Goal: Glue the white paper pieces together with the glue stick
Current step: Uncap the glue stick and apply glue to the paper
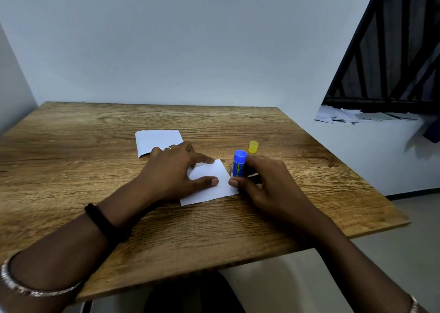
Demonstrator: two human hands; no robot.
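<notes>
A small white paper piece [215, 184] lies on the wooden table [95, 169] near its middle. My left hand [173, 169] rests flat on the paper's left part, fingers spread, thumb and forefinger pressing it down. My right hand [264, 181] grips a blue glue stick [238, 165] held upright at the paper's right edge, its lower end down at the paper and hidden by my fingers. The stick's yellow cap [253, 147] stands on the table just behind it. A second, larger white paper piece [157, 141] lies farther back, partly under my left hand's knuckles.
The table's right edge runs close beyond my right hand, with floor below. A wall stands right behind the table. On a sill at the far right lie scattered paper scraps [345, 117] under a black window grille [392, 62].
</notes>
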